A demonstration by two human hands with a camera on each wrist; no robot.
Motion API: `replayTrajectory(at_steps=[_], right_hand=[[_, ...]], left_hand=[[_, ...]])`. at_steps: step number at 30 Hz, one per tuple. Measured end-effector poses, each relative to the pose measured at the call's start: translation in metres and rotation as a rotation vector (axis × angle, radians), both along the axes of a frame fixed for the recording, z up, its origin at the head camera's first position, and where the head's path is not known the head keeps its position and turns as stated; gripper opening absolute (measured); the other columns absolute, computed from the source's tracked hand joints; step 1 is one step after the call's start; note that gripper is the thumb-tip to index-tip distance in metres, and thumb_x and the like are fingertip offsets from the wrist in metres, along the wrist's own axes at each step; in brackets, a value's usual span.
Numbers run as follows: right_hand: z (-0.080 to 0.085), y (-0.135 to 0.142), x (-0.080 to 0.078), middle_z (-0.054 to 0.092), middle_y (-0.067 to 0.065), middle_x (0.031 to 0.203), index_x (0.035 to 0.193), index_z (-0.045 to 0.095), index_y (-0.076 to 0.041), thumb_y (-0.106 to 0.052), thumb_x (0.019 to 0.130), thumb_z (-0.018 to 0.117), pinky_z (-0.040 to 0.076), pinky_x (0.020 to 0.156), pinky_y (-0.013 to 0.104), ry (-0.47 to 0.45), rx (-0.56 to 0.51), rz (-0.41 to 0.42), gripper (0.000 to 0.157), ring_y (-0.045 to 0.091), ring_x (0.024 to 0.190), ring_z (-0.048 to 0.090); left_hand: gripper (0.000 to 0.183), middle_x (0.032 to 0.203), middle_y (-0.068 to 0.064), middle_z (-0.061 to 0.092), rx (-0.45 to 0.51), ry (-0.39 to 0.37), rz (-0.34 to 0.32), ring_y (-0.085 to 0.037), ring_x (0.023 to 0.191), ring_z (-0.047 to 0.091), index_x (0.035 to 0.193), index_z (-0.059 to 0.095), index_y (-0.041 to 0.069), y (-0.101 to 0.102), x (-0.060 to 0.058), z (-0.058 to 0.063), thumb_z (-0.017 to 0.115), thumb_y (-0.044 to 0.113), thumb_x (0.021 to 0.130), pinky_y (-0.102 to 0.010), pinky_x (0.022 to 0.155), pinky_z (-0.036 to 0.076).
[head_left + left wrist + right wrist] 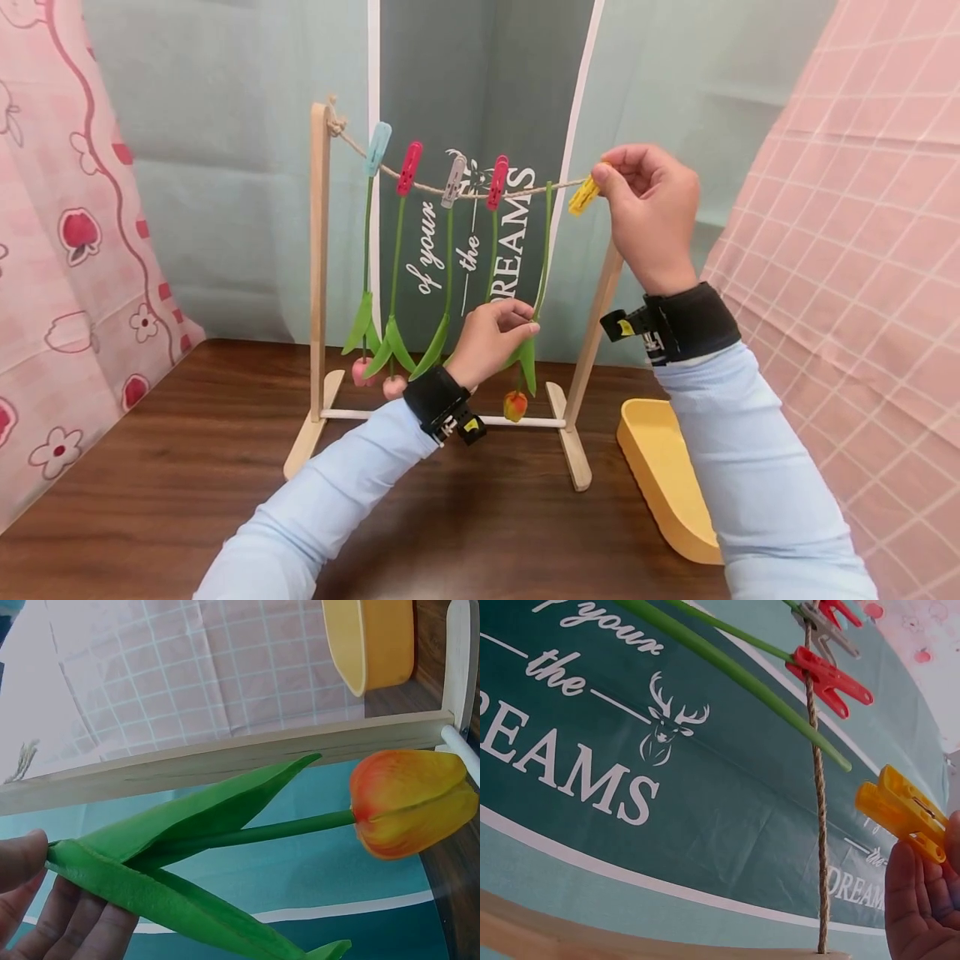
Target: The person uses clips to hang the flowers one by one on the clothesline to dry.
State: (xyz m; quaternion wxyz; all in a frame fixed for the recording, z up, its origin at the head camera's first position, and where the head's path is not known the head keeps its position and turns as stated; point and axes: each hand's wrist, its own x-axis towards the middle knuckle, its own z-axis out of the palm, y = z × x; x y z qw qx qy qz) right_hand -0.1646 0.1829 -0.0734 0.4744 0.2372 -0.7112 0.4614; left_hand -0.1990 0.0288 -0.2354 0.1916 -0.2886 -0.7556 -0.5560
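Observation:
My left hand [491, 340] pinches the green stem of an orange-yellow artificial tulip [412, 802] near its leaves. The flower hangs head down, and its bare stem end [832, 756] reaches up beside the twine line [822, 847]. My right hand [658, 218] pinches a yellow clothespin [583, 197] between thumb and fingers, at the line's right side. In the right wrist view the clothespin [904, 814] is apart from the stem end. Leftward along the line, light blue [378, 148], grey [453, 182] and red [498, 182] clothespins hold other upside-down tulips.
A wooden stand with a left post [320, 275], a right post [596, 333] and a white crossbar [348, 414] bears the line on a brown table [465, 533]. To the right lies a yellow tray [651, 462]. Behind hangs a green cloth [210, 208] with white lettering.

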Motion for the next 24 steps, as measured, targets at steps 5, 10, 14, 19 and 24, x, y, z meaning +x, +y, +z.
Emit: replayTrajectory(at_steps=[5, 10, 14, 19, 24], right_hand=[[0.01, -0.005, -0.009, 0.067, 0.003, 0.08, 0.086, 0.07, -0.011, -0.006, 0.088, 0.072, 0.051, 0.069, 0.02, -0.015, -0.052, 0.045, 0.006, 0.014, 0.069, 0.063], [0.018, -0.011, -0.016, 0.066, 0.002, 0.079, 0.085, 0.07, -0.012, -0.007, 0.089, 0.07, 0.05, 0.068, 0.02, -0.03, -0.037, 0.03, 0.006, 0.016, 0.068, 0.062], [0.022, -0.014, -0.023, 0.065, 0.002, 0.08, 0.09, 0.07, -0.004, -0.009, 0.09, 0.07, 0.05, 0.067, 0.019, -0.045, 0.001, -0.003, 0.006, 0.016, 0.068, 0.061], [0.027, -0.017, -0.03, 0.065, 0.002, 0.082, 0.095, 0.07, 0.001, -0.013, 0.091, 0.07, 0.052, 0.07, 0.019, -0.084, 0.013, -0.017, 0.015, 0.016, 0.07, 0.062], [0.03, -0.02, -0.034, 0.065, 0.004, 0.082, 0.095, 0.07, 0.0, -0.014, 0.09, 0.07, 0.052, 0.07, 0.019, -0.125, 0.009, -0.029, 0.015, 0.014, 0.07, 0.062]], left_hand=[[0.012, 0.086, -0.004, 0.072, 0.003, -0.002, 0.008, -0.014, 0.08, 0.066, 0.1, 0.07, 0.007, -0.002, -0.002, 0.0, 0.072, 0.013, 0.089, -0.029, 0.073, 0.05], [0.012, 0.085, -0.003, 0.071, 0.004, -0.002, 0.008, -0.014, 0.08, 0.065, 0.1, 0.07, 0.007, -0.002, -0.003, 0.0, 0.072, 0.012, 0.089, -0.029, 0.072, 0.05], [0.011, 0.084, -0.004, 0.071, 0.013, 0.0, 0.008, -0.014, 0.079, 0.066, 0.099, 0.07, 0.006, -0.002, -0.005, 0.001, 0.072, 0.011, 0.089, -0.029, 0.072, 0.05], [0.011, 0.083, -0.004, 0.071, 0.007, 0.003, 0.009, -0.014, 0.079, 0.066, 0.098, 0.07, 0.006, -0.001, -0.007, 0.001, 0.072, 0.011, 0.089, -0.029, 0.071, 0.05], [0.012, 0.085, -0.004, 0.071, -0.004, 0.001, 0.006, -0.014, 0.08, 0.066, 0.1, 0.07, 0.005, -0.001, -0.008, 0.0, 0.071, 0.012, 0.089, -0.028, 0.07, 0.05]])
